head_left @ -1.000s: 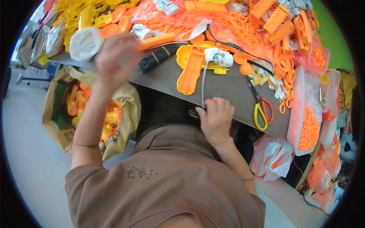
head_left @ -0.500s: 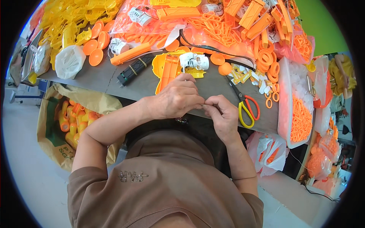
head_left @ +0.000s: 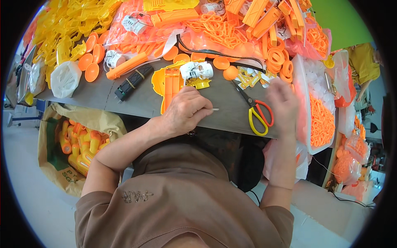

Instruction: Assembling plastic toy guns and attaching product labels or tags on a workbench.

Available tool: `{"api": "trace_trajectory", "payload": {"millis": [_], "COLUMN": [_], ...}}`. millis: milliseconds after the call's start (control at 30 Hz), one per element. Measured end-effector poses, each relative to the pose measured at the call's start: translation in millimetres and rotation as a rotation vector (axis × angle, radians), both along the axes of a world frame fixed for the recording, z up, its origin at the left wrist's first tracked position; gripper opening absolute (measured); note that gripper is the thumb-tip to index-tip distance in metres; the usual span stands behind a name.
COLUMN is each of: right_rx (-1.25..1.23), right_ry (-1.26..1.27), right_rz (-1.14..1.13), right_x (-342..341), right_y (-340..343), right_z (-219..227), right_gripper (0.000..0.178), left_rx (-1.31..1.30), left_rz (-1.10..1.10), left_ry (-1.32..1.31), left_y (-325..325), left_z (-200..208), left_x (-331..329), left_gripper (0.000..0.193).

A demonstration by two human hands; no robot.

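My left hand [head_left: 188, 108] is closed in a pinch above the table's front edge. A short thin pale piece [head_left: 215, 109] pokes out past its fingertips; whether it is a wire or a strip I cannot make out. Just beyond this hand lies a yellow plastic shell half [head_left: 159, 80] with an orange ribbed part [head_left: 170, 82] and a white motor-like unit [head_left: 196, 71] in it. My right hand [head_left: 283, 101] is smeared by motion, over the small pieces right of the scissors [head_left: 257, 113]. Those scissors have one red and one yellow handle loop.
Orange and yellow parts are heaped along the back. A black rubber-banded block [head_left: 133, 82] lies left. Printed stickers [head_left: 249, 77] lie beyond the scissors. A translucent bin [head_left: 305, 120] of orange rings stands right. A paper sack [head_left: 49, 161] of yellow-orange parts sits below the table's left.
My hands were together at the fingertips and are now apart. The right hand has swung right and away from me; the left keeps its pinch. The whole view has shifted slightly.
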State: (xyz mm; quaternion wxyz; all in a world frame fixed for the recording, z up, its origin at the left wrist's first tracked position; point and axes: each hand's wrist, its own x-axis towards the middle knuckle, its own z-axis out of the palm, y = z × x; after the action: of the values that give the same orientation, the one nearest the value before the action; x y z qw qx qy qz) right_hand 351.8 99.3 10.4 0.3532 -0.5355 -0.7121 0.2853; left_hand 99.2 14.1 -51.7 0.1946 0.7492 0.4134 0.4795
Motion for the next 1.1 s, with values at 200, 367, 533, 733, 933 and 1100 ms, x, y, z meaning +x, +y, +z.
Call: {"api": "trace_trajectory", "payload": {"millis": [200, 367, 533, 733, 933, 1100], "right_rx": [0.387, 0.284, 0.238, 0.253, 0.274, 0.296], "right_ry": [-0.619, -0.836, -0.845, -0.811, -0.961, -0.929], "right_rz": [-0.269, 0.045, -0.073, -0.225, -0.282, -0.247], "right_x": [173, 160, 155, 153, 169, 169], "right_y": [142, 161, 164, 166, 168, 169], "right_z": [28, 6, -1, -8, -14, -15], "right_gripper": [0.021, 0.02, 0.019, 0.016, 0.016, 0.021], "left_rx": [-0.04, -0.051, -0.062, -0.055, -0.175, -0.173], "left_rz": [0.01, 0.016, 0.013, 0.04, 0.071, 0.081], "left_ry": [-0.012, 0.016, 0.032, -0.087, -0.145, -0.154], "left_y": [1, -2, -4, -2, -5, -5], "left_z": [8, 5, 8, 12, 16, 18], "left_x": [6, 2, -2, -2, -2, -3], "left_gripper": [0.013, 0.013, 0.01, 0.009, 0.011, 0.01]}}
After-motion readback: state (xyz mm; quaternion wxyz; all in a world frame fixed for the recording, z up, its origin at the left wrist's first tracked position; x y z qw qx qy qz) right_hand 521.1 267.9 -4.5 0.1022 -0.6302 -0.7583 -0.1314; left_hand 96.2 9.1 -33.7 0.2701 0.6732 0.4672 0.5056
